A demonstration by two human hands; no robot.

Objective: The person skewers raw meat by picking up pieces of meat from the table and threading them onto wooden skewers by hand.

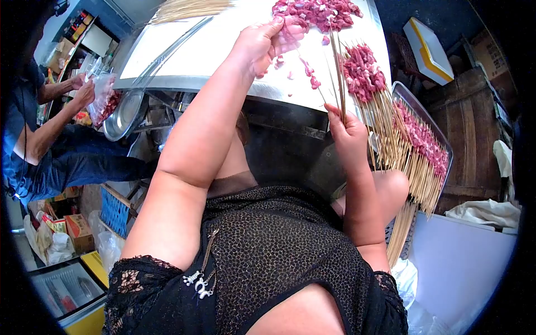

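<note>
White worktop point(206, 58) carries loose meat point(318, 12), unthreaded, beside loaded skewers point(365, 75); more occupy the tray point(409, 99). Right hand point(349, 134) grips bare sticks point(339, 72) and one part-loaded skewer point(312, 79). Left hand point(271, 44) is beside the loose meat; its grip cannot be determined.

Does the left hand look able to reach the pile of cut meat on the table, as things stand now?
Yes, most likely: the left hand appears right beside the meat pile, with nothing seen between them; the skewers held in the right hand stand to one side.
</note>
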